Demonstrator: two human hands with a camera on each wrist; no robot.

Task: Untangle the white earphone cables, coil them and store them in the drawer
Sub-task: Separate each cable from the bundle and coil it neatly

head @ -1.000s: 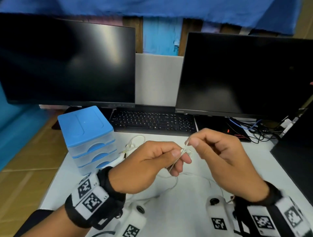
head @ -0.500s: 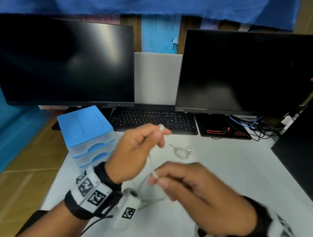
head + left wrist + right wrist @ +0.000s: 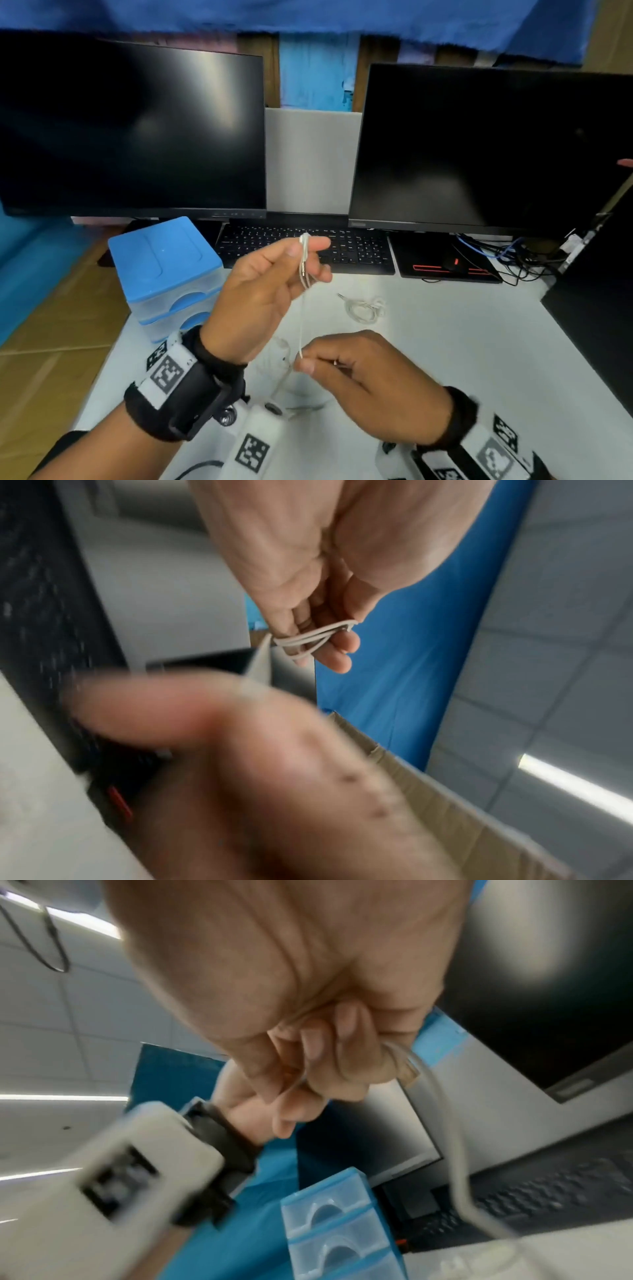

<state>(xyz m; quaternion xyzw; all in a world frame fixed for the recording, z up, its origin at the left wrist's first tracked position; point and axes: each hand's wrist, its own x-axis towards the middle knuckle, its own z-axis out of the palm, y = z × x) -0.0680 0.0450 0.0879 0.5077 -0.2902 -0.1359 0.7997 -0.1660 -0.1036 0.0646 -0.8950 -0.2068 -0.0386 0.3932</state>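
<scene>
The left hand (image 3: 270, 291) is raised, pinching a few loops of the cable (image 3: 301, 318) between thumb and fingers. The right hand (image 3: 363, 380), at 6 o'clock of it, pinches the same cable lower down, so a taut run hangs between them. To coil well, I judge the right should feed slack up in even loops while the left keeps its pinch. A second earphone (image 3: 363, 308) lies coiled on the desk (image 3: 462, 342) at 3 o'clock; the drawers (image 3: 171, 281) stand at 9 o'clock, closed.
</scene>
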